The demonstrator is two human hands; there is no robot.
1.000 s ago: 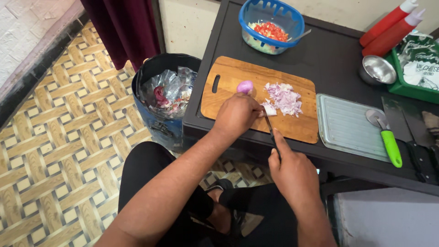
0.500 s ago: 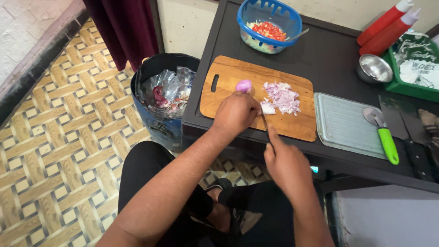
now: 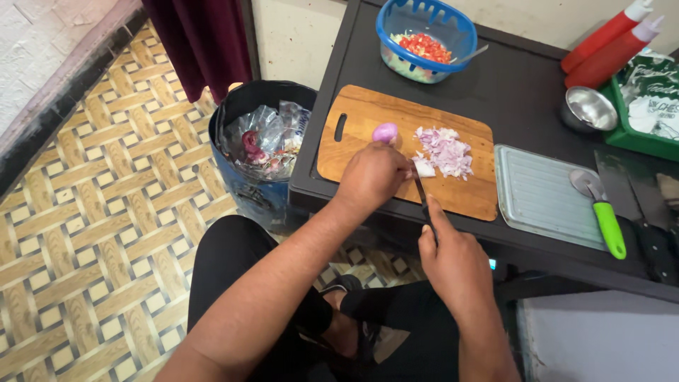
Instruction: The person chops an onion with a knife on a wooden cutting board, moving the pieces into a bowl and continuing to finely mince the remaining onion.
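Observation:
A wooden cutting board [image 3: 353, 152] lies on a dark table [image 3: 523, 85]. My left hand [image 3: 371, 177] rests on the board, pinning a piece of onion under its fingers beside a pile of chopped purple onion [image 3: 445, 150]. A whole peeled small onion [image 3: 385, 132] sits just above that hand. My right hand [image 3: 453, 262] grips a knife [image 3: 419, 189] by its handle, forefinger along the spine, blade pointing toward the left hand's fingertips.
A blue basket [image 3: 424, 35] of chopped red and pale vegetables stands at the table's back. Right of the board are a grey ribbed tray [image 3: 544, 194], a green-handled peeler [image 3: 605, 216], a steel bowl [image 3: 590, 107], red bottles [image 3: 608, 46] and a green crate [image 3: 647, 106]. A bin [image 3: 262, 141] with scraps stands left.
My right hand has drawn back a little toward me with the knife. My left hand stays on the board over the onion piece.

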